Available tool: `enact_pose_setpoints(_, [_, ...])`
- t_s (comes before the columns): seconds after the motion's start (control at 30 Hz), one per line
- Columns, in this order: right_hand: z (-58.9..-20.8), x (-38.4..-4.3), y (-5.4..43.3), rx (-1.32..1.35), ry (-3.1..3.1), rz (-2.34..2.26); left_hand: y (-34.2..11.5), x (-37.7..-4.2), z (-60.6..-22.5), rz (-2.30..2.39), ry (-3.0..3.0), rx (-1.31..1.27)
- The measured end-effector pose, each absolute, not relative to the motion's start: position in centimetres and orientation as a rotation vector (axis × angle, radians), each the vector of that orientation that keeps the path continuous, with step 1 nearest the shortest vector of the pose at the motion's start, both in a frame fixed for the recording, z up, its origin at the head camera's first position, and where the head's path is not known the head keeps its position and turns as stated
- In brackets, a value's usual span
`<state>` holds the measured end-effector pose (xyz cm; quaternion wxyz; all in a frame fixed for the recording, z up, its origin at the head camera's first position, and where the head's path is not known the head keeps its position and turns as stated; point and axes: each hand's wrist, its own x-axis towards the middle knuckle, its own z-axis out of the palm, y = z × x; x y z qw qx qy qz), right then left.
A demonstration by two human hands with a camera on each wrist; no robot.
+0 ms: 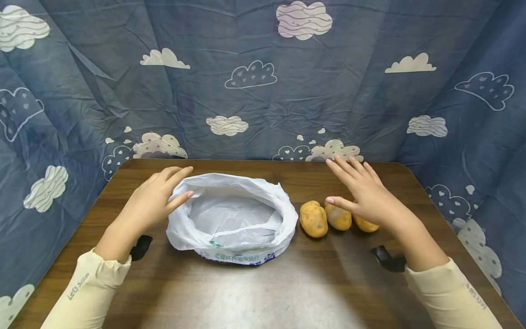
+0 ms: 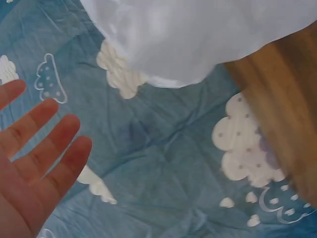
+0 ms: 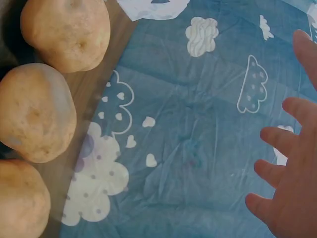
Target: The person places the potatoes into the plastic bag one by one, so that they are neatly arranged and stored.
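Note:
A white plastic bag (image 1: 232, 246) sits on the table with its mouth spread wide toward the head camera. My left hand (image 1: 154, 196) hovers at the bag's left rim, fingers extended and holding nothing; in the left wrist view the bag (image 2: 198, 39) shows above the spread fingers (image 2: 59, 144). To the right of the bag, three potatoes lie in a row: a left potato (image 1: 313, 219), a middle potato (image 1: 338, 217) and a right potato (image 1: 365, 224) partly hidden by my right hand (image 1: 365, 192). That hand is held over them with its fingers spread and nothing in it.
The brown wooden table (image 1: 255, 297) has its far edge against a blue curtain (image 1: 255, 119) printed with clouds. Dark camera straps (image 1: 388, 259) show at both wrists, below pale yellow sleeves (image 1: 448, 292).

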<state>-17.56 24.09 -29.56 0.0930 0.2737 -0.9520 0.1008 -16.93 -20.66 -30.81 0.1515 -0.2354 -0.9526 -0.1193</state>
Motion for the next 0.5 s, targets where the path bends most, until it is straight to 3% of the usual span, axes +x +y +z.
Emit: enact_pose_setpoints(0.5, [-31.7, -16.6, 24.9, 0.758, -2.844, 0.452, -22.5, -15.8, -36.0, -0.623, -2.71, -0.434])
